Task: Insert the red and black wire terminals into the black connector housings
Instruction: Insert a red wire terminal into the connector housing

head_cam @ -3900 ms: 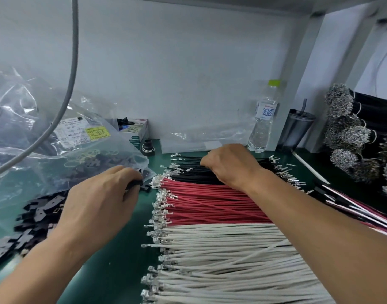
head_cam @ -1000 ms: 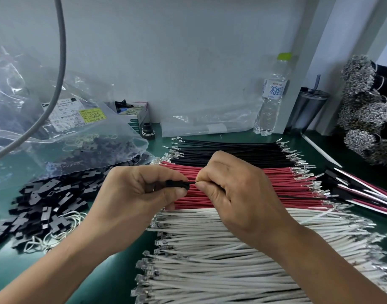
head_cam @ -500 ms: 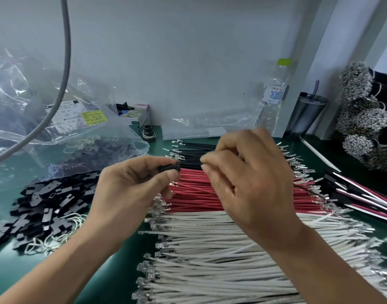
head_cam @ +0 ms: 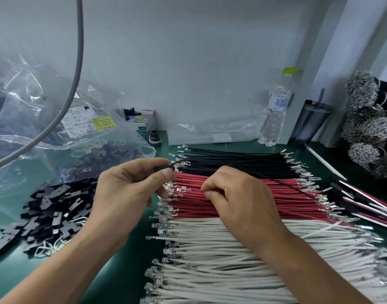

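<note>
Black wire [head_cam: 243, 166] now seated in the connector housing [head_cam: 164, 167], pinched in the left hand [head_cam: 131, 189] at ten o'clock. Right hand [head_cam: 232, 194] has dropped onto the red wires [head_cam: 265, 200], fingertips pinching one: red terminal comes next.

Two bare forearms enter from the lower edge, each ending in an ungloved hand: the left hand [head_cam: 126, 189] and the right hand [head_cam: 238, 198]. No sleeve, watch, ring or wristband shows on either arm. The fingernails are short and unpainted, clearest on the left thumb [head_cam: 166, 173].
</note>
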`<action>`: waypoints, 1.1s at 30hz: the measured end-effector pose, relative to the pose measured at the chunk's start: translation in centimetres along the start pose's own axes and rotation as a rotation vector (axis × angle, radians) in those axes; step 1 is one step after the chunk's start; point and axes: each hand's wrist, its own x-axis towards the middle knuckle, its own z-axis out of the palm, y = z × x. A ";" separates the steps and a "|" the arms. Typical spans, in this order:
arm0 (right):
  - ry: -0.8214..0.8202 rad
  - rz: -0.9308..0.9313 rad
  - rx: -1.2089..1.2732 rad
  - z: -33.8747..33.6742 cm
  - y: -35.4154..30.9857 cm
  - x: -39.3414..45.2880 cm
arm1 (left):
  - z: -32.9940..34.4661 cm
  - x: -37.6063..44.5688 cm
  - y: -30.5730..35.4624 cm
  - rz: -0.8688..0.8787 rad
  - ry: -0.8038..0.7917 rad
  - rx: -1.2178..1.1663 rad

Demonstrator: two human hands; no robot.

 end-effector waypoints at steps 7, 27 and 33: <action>0.156 -0.082 0.239 -1.3 -0.3 -0.6 | -0.4 0.0 0.2 -0.155 -0.188 -0.185; 0.206 -0.153 0.248 -2.1 -0.4 -1.1 | -0.5 0.0 0.4 -0.321 -0.376 -0.310; 0.190 -0.150 0.244 -2.1 -0.4 -1.1 | -0.5 -0.1 0.5 -0.313 -0.389 -0.316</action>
